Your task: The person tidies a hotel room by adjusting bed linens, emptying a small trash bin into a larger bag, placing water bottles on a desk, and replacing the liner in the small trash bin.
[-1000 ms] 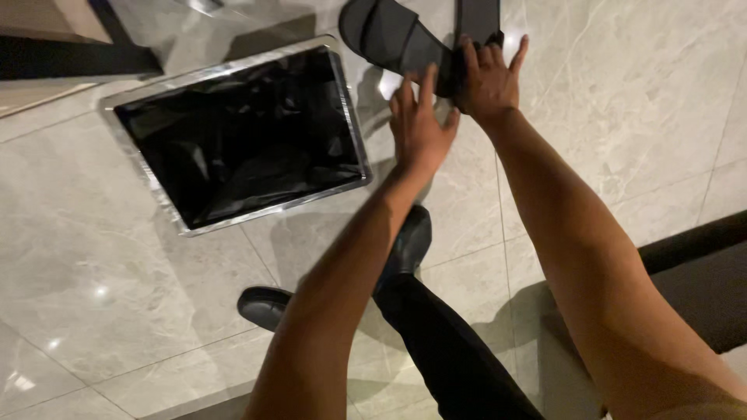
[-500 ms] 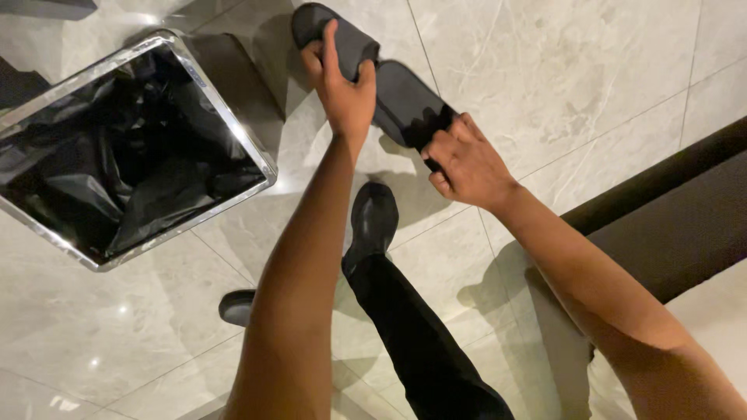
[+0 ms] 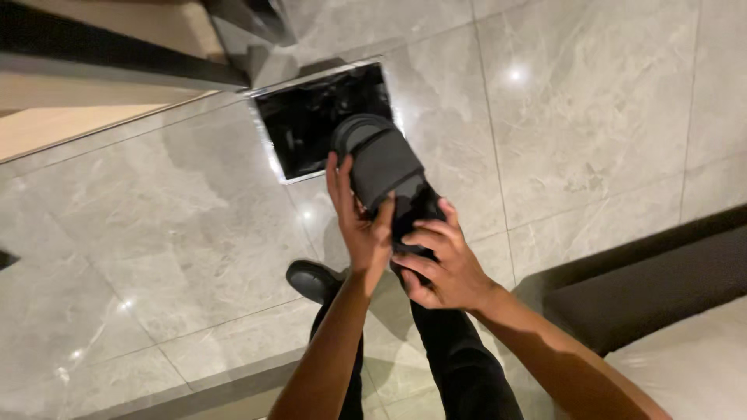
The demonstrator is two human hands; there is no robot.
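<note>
A dark grey slide sandal (image 3: 377, 159) with a wide strap is held up in front of me, its toe pointing away. My left hand (image 3: 359, 222) grips its left side, fingers stretched along the sole's edge. At the heel end, my right hand (image 3: 440, 260) is closed around the sandal. Below the hands my legs in black trousers (image 3: 459, 365) reach down, with one black shoe (image 3: 311, 278) on the floor.
A square metal-rimmed bin (image 3: 268, 159) lined with a black bag stands on the grey marble floor (image 3: 156, 225) beyond the sandal. A wooden counter edge (image 3: 70, 47) runs along the upper left. A dark bench or ledge (image 3: 646, 288) lies at the right.
The view has swung, so the bin now sits behind the sandal instead of at the left. Both hands have drawn closer together on the sandal, the right one at its heel.
</note>
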